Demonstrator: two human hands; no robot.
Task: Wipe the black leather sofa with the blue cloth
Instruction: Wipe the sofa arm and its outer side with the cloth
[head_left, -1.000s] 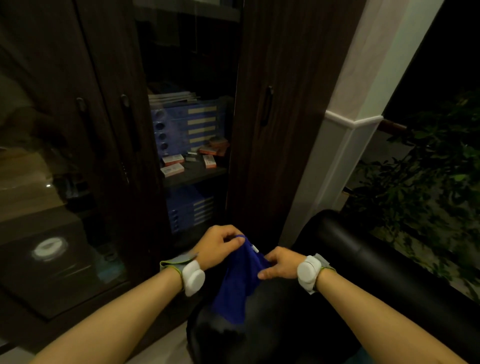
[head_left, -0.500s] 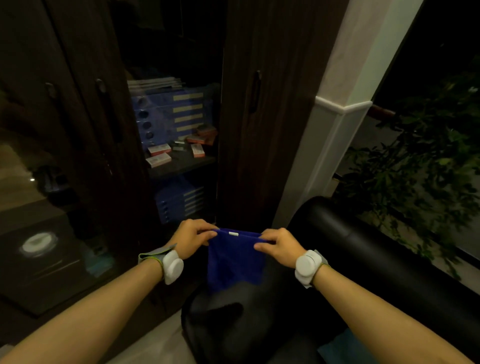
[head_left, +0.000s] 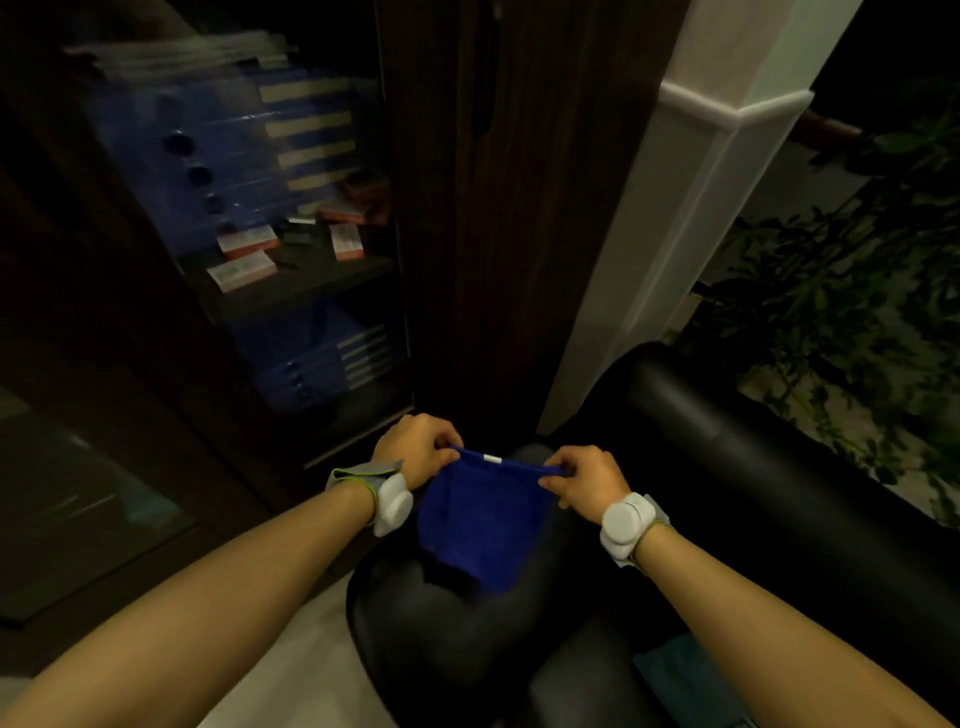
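Note:
The blue cloth (head_left: 480, 519) hangs spread between my two hands over the armrest of the black leather sofa (head_left: 753, 467). My left hand (head_left: 418, 447) pinches its upper left corner and my right hand (head_left: 584, 480) pinches its upper right corner. The top edge is pulled fairly taut and carries a small white tag. The cloth's lower part drapes onto the rounded armrest (head_left: 431, 623). Both wrists wear white sensor bands.
A dark wooden cabinet (head_left: 493, 208) with glass doors stands just behind the armrest; blue binders and small boxes (head_left: 241, 265) sit on its shelves. A white pillar (head_left: 691, 182) rises at the sofa's far corner. Leafy plants (head_left: 841, 291) stand behind the sofa back. Pale floor shows at lower left.
My hands have moved apart, stretching the bunched cloth into a flat sheet. The view has tilted downward, and the hands with the cloth have sunk closer to the armrest.

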